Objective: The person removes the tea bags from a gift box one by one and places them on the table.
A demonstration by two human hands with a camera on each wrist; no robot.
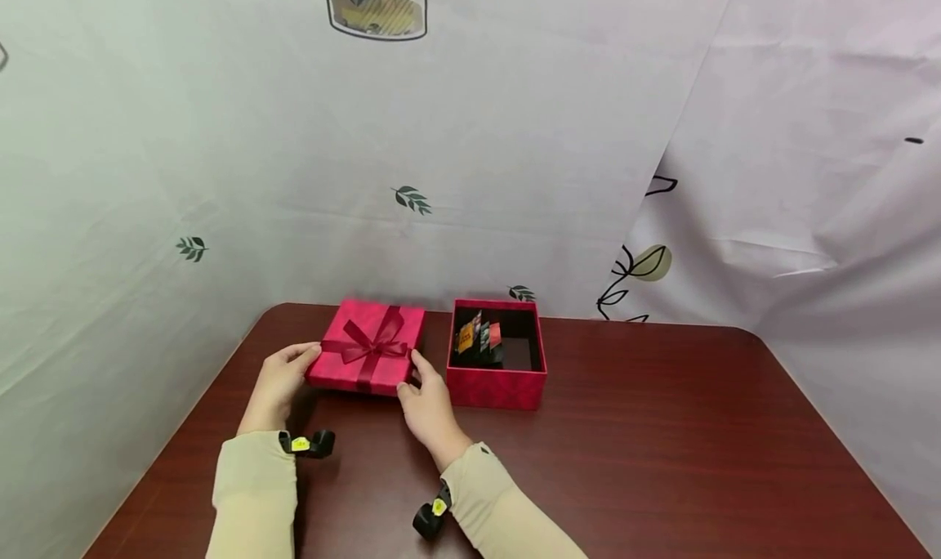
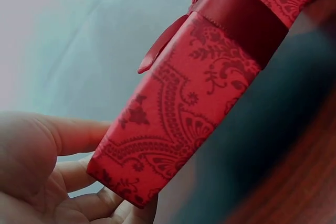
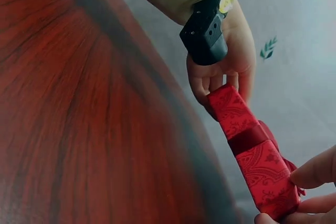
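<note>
Item 1, lid (image 1: 367,326): square, red, with a darker floral print; a satiny maroon ribbon (image 1: 375,348) is crossing it and rising into a bow. You are holding it over the left part of the desk (image 1: 662,428), just beside the box (image 1: 496,389); your left hand (image 1: 278,385) is pinching its left side, your right hand (image 1: 429,408) its right side between thumb and fingers.

Item 2, box: matching red walls, black interior, standing open.

Item 3, packets (image 1: 478,338): thin, flat, leaning inside at left; an orange one is showing lettering too small to read.

Item 4, desk: reddish-brown, wood-grained.

Item 5, cloth (image 1: 515,134): pale, creased, leaf-printed, hanging behind.

Item 6, wrist cameras (image 1: 428,520): black, wearing yellow stickers, marks illegible.
</note>
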